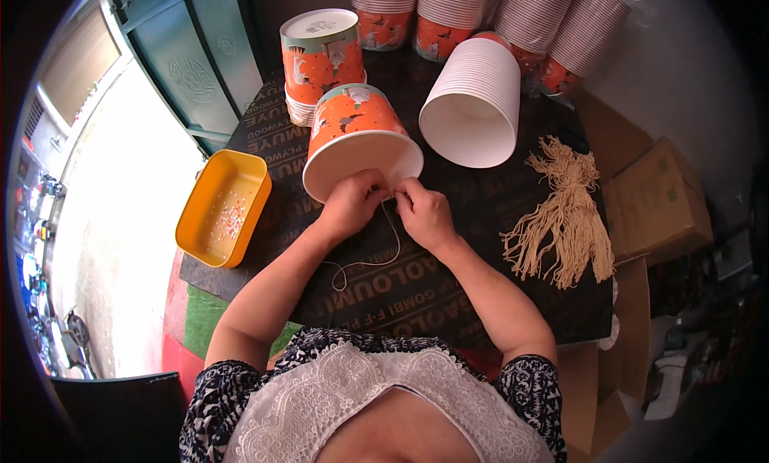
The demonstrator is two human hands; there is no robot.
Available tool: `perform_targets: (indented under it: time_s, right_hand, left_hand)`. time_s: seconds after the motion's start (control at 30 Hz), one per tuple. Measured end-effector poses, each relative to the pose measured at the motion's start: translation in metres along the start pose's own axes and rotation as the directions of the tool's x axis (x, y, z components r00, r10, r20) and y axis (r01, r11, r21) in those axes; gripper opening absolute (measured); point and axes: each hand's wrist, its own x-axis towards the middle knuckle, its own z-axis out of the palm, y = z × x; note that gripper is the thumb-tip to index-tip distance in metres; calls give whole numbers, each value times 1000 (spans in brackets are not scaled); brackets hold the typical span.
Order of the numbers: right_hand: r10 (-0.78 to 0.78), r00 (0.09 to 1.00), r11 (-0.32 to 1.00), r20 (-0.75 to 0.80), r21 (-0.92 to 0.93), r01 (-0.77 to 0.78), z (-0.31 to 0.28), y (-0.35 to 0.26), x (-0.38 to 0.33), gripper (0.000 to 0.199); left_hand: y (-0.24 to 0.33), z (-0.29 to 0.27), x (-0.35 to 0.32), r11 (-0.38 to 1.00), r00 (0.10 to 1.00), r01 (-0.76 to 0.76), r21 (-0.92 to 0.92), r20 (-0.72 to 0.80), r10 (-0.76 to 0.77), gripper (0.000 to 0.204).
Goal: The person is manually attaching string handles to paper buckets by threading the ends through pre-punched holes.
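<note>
An orange printed paper bucket [352, 114] lies on its side in front of me, its white mouth facing me. My left hand [352, 203] is closed in a pinch at the lower rim, with some fingers over the edge of the mouth. Close beside it, my right hand [427, 215] pinches too. Their fingertips nearly meet on a thin beige string [398, 243], which hangs down and curls on the table below the left wrist. Whether the string passes through the bucket wall is hidden by my fingers.
A yellow tray [260, 199] with small pale and reddish bits stands on the left of the dark table [473, 303]. A bundle of beige strings [561, 223] lies right. Behind are stacked white buckets [481, 94], an upturned orange stack [320, 58] and wrapped stacks [533, 18]. Cardboard boxes [661, 203] stand beyond.
</note>
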Motion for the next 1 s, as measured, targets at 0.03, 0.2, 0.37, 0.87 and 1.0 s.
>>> perform_targets:
  time_s: [0.03,0.2,0.37,0.87,1.0]
  right_hand:
    - [0,1000,1000,2,0,0,0,0,0,6]
    - [-106,994,991,28,-77,107,-2,-3,-1,8]
    - [-208,974,962,92,-163,221,-3,-6,-2,4]
    - [-230,951,912,207,-296,285,-6,-4,2,6]
    - [-227,949,914,219,-289,286,-6,-3,2,6]
  left_hand:
    - [1,-1,0,1000,1000,1,-1,-1,-1,7]
    - [1,-3,4,988,989,137,-78,-47,-141,8]
    - [-6,-4,4,995,990,102,3,-95,-102,7]
    - [6,-24,6,782,937,343,-520,242,-250,14]
    - [9,-22,8,766,935,351,-538,240,-260,16]
